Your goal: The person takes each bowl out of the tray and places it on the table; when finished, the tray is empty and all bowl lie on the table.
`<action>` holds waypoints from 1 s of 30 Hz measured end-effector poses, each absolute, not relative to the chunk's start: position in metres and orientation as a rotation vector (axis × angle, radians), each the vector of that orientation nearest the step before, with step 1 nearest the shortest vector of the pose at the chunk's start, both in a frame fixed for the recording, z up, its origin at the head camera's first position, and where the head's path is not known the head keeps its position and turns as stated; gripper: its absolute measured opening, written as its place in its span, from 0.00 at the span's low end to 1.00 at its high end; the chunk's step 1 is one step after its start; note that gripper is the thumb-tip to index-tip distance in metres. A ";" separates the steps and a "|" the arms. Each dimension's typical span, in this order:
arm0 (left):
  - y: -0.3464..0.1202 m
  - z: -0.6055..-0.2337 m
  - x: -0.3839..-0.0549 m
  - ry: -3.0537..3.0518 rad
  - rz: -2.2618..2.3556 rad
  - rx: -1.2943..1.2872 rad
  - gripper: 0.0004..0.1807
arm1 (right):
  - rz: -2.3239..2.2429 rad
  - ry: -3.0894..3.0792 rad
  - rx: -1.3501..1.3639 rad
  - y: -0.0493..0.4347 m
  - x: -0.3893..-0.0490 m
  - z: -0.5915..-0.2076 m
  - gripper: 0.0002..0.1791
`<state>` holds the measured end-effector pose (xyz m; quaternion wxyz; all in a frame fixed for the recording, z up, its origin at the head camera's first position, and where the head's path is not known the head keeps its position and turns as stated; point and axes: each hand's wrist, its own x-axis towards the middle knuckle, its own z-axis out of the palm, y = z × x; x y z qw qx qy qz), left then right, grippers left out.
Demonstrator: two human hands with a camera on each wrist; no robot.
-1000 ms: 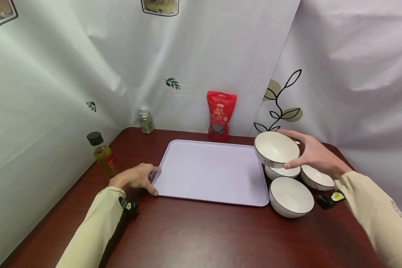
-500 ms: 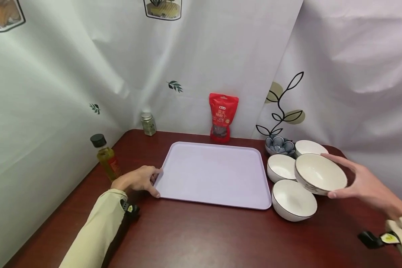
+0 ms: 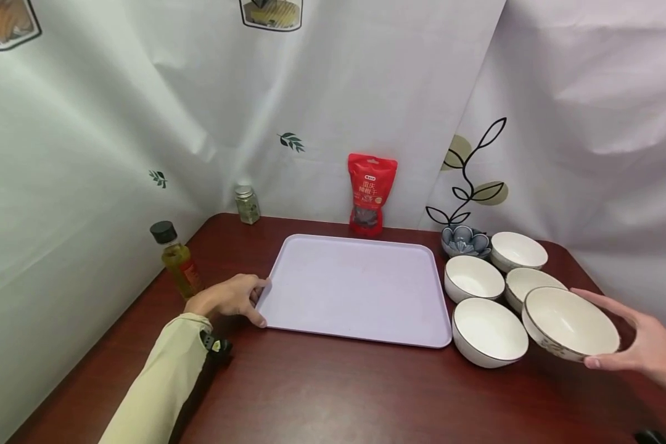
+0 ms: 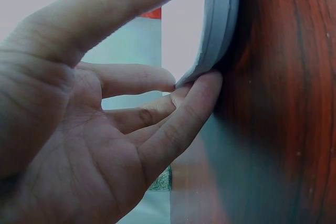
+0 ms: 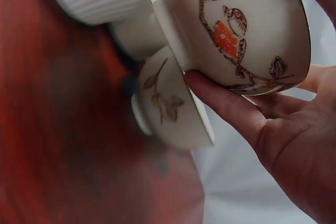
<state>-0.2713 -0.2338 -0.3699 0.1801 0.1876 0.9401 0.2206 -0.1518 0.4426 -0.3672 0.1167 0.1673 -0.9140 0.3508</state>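
In the head view my left hand (image 3: 233,299) grips the left edge of a pale lilac tray (image 3: 355,290) near its front corner. The left wrist view has the fingers (image 4: 178,124) at the tray rim (image 4: 218,24), the thumb on the other side. At the far right, my right hand (image 3: 638,339) holds a white bowl (image 3: 571,320) by its side, tilted and raised over the table. Orange and brown painting marks the held bowl's outside (image 5: 247,30) in the right wrist view. Just behind it stands another white bowl (image 3: 527,287), partly hidden.
More white bowls stand right of the tray: a front one (image 3: 488,333), a middle one (image 3: 473,277) and a rear one (image 3: 518,250). Beside them is a grey flower-shaped bowl (image 3: 465,240). An oil bottle (image 3: 180,265), a spice jar (image 3: 247,205) and a red pouch (image 3: 370,194) stand behind.
My right hand has carried the bowl from above the tray's right edge, rightward and toward me, uncovering the bowls behind. The left hand stays at the tray.
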 end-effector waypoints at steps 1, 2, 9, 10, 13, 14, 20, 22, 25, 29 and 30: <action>-0.234 -0.370 -0.271 2.657 0.618 0.532 0.53 | 1.022 -2.681 0.505 0.445 -0.150 -0.370 0.58; -0.234 -0.370 -0.271 2.660 0.618 0.526 0.53 | 1.024 -2.683 0.507 0.446 -0.148 -0.372 0.58; -0.233 -0.368 -0.272 2.665 0.611 0.503 0.53 | 1.059 -2.688 0.505 0.455 -0.137 -0.392 0.58; -0.233 -0.368 -0.272 2.664 0.609 0.505 0.53 | 1.063 -2.687 0.516 0.456 -0.137 -0.395 0.58; -0.234 -0.368 -0.271 2.662 0.614 0.498 0.53 | 1.086 -2.694 0.549 0.460 -0.140 -0.404 0.57; -0.234 -0.368 -0.271 2.661 0.614 0.498 0.53 | 1.089 -2.695 0.559 0.461 -0.141 -0.406 0.57; -0.236 -0.368 -0.270 2.660 0.619 0.505 0.53 | 1.159 -2.678 0.600 0.459 -0.144 -0.413 0.57; -0.237 -0.368 -0.270 2.661 0.617 0.515 0.53 | 1.174 -2.673 0.620 0.459 -0.145 -0.414 0.57; -0.237 -0.368 -0.271 2.666 0.611 0.524 0.53 | 1.197 -2.673 0.647 0.458 -0.146 -0.414 0.56; -0.237 -0.367 -0.271 2.666 0.593 0.512 0.53 | 1.188 -2.678 0.629 0.457 -0.146 -0.415 0.56; -0.236 -0.367 -0.272 2.664 0.580 0.511 0.53 | 1.175 -2.680 0.616 0.456 -0.145 -0.415 0.57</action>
